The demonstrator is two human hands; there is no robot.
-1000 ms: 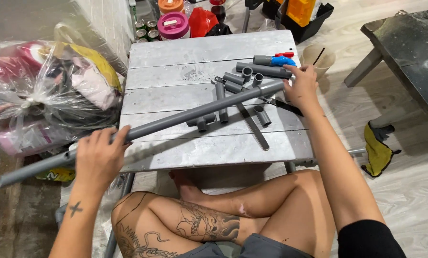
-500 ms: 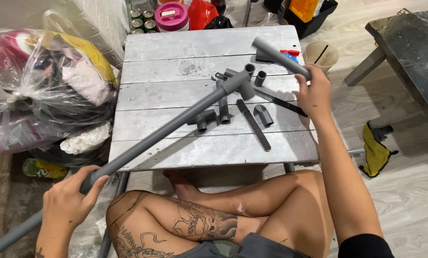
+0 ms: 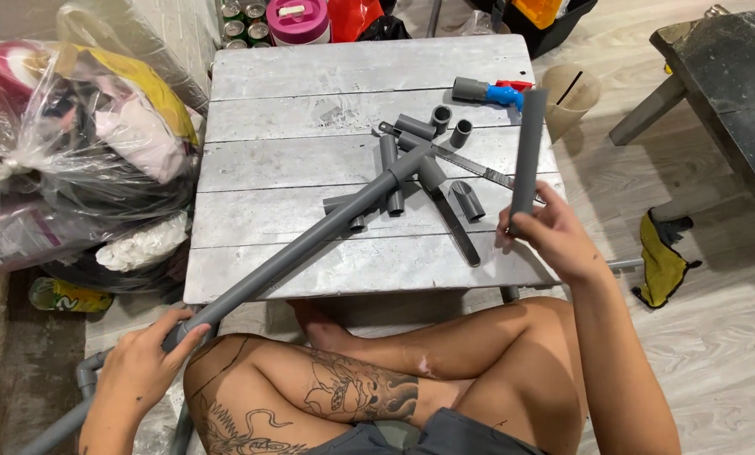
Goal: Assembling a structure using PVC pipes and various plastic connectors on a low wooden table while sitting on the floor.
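The person sits cross-legged in front of a low grey wooden table (image 3: 310, 160). The left hand (image 3: 146, 362) is closed around the near end of a long grey pipe (image 3: 310, 240), below the table's front edge; the pipe lies slanted, and its far end rests among the loose grey fittings (image 3: 424, 164) near the middle of the table. The right hand (image 3: 550, 236) grips a short grey pipe piece (image 3: 529, 147) at its lower end and holds it almost upright over the table's right edge. A hand saw (image 3: 470, 168) lies by the fittings. To handle the two pipes well, I think it is better to keep the long pipe steady on the table and to hold the short piece nearer its middle.
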